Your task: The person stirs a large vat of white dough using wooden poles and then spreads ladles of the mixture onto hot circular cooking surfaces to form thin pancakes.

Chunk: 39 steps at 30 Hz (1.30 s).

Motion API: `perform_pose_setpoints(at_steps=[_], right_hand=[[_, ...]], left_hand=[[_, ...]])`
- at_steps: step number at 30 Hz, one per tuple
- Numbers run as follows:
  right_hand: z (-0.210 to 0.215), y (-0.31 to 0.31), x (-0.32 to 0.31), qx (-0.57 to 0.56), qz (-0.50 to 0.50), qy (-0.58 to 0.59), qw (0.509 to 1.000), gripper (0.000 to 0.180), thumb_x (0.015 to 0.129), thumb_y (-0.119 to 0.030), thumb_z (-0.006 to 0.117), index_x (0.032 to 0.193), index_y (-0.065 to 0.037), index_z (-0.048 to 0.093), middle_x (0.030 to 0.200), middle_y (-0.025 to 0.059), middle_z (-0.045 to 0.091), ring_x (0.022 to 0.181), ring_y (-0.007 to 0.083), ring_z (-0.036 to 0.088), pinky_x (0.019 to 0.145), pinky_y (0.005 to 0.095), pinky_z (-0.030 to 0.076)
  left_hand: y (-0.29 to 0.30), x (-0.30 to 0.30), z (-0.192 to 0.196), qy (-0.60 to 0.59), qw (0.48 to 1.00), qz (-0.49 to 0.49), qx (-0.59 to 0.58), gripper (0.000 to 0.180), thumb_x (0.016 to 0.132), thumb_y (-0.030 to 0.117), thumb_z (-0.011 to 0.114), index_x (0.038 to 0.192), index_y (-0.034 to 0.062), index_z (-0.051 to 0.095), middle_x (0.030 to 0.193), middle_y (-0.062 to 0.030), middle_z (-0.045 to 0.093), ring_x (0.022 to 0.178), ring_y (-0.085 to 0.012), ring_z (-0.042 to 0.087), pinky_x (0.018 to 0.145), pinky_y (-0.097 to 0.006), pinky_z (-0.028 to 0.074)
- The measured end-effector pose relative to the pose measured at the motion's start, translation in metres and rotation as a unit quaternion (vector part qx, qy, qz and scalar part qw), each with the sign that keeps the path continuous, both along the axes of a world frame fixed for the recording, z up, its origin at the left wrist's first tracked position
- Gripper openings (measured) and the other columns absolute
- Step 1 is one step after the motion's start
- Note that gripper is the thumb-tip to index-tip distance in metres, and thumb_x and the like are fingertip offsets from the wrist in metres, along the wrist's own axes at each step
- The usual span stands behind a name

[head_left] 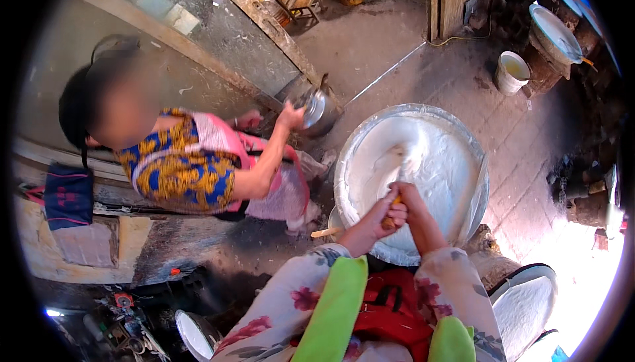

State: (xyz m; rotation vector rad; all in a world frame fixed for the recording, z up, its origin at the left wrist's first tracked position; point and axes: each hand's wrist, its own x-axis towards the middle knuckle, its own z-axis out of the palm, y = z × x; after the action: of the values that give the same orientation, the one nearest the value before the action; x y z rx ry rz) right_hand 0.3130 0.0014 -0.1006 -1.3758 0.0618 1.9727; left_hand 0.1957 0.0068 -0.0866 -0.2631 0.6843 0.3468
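A large round tub (481,163) stands in front of me, lined around the rim with what looks like pale sheeting. It holds a thick white batter-like mass (450,163), with swirls and a raised ridge in its middle. My left hand (386,216) is closed around the orange-brown handle (395,202) of a stirring tool. Just above it, my right hand (409,196) is wrapped round the same handle. Both hands are over the near part of the tub. The tool's far end is sunk in the white mass, so its shape is hidden.
At my left a person (192,157) holds a shiny metal vessel (315,109) beside a dark pot (327,120). A white bucket (512,73) stands at the far right. A wide basin (526,302) with white contents lies near my right side. Another wooden handle (326,232) juts out by the tub's left.
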Motion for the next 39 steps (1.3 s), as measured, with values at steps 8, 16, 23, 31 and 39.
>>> perform_pose_setpoints(at_steps=[8,16,23,31,39], right_hand=[[-0.096,-0.107,-0.087,0.085,-0.039,-0.132,0.987,0.016,0.080,-0.012,0.052,0.071,-0.001,0.058,0.062,0.0055,0.052,0.056,0.0157,0.050,0.048,0.0326,0.041],[0.033,-0.022,-0.014,0.046,-0.058,-0.129,0.989,0.024,0.086,-0.023,0.051,0.075,-0.002,0.053,0.059,0.0098,0.052,0.041,0.0164,0.047,0.032,0.0314,0.039],[-0.147,-0.084,-0.124,0.417,0.108,-0.468,0.772,0.017,0.082,-0.015,0.053,0.068,-0.006,0.055,0.062,0.0063,0.053,0.059,0.0227,0.059,0.052,0.0379,0.046],[0.002,-0.054,-0.024,0.058,-0.046,-0.236,0.969,0.019,0.085,-0.021,0.052,0.087,-0.003,0.056,0.065,0.0063,0.052,0.053,0.0217,0.055,0.052,0.0356,0.048],[-0.096,-0.002,-0.121,0.095,-0.022,-0.090,0.991,0.017,0.082,-0.021,0.050,0.083,-0.005,0.056,0.061,0.0074,0.055,0.052,0.0215,0.057,0.047,0.0337,0.047]], left_hand=[[-0.107,-0.075,-0.032,-0.056,0.988,-0.043,-0.136,0.038,0.093,0.047,0.049,0.075,0.0140,0.043,0.049,0.0059,0.035,0.036,-0.0050,0.036,0.035,-0.020,0.032],[-0.017,-0.008,0.014,-0.008,0.997,-0.068,0.043,0.043,0.093,0.050,0.046,0.068,0.0165,0.040,0.050,0.0056,0.035,0.037,-0.0041,0.034,0.036,-0.020,0.030],[-0.066,-0.111,-0.040,0.074,0.995,-0.027,-0.057,0.044,0.095,0.045,0.047,0.063,0.0147,0.041,0.048,0.0051,0.039,0.035,-0.0046,0.038,0.030,-0.020,0.028],[-0.040,-0.022,0.000,-0.005,0.993,-0.116,-0.014,0.039,0.092,0.051,0.048,0.076,0.0154,0.044,0.049,0.0071,0.035,0.035,-0.0035,0.034,0.031,-0.020,0.027],[0.004,-0.104,-0.008,0.027,0.989,0.040,-0.139,0.036,0.096,0.034,0.050,0.067,0.0125,0.044,0.050,0.0053,0.040,0.038,-0.0045,0.040,0.035,-0.020,0.032]])
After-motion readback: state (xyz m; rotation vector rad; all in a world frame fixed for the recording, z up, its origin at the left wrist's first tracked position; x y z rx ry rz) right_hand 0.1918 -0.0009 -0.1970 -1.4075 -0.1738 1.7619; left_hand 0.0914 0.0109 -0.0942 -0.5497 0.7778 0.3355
